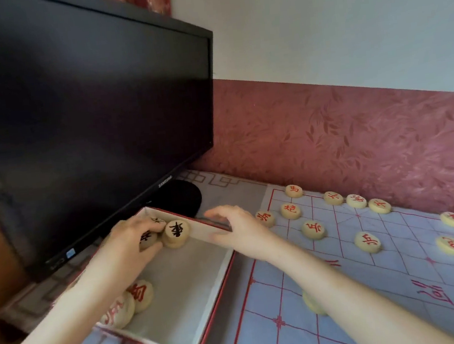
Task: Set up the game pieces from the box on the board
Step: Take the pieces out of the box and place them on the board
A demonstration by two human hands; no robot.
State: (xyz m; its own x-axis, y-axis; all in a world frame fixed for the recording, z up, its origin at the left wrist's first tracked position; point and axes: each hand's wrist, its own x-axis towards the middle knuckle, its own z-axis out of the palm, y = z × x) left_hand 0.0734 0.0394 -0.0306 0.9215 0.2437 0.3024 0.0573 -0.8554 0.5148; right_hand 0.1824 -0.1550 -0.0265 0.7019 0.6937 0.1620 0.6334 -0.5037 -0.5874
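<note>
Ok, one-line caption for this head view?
Left hand reaches black-marked round wooden pieces in red-edged cardboard box; right hand steadies it.

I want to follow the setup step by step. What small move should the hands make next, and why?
Probably lift out the black-marked pieces that the left hand touches in the box and carry them to the board, since only red-marked pieces stand there. The right hand steadies the box's rim.
</note>
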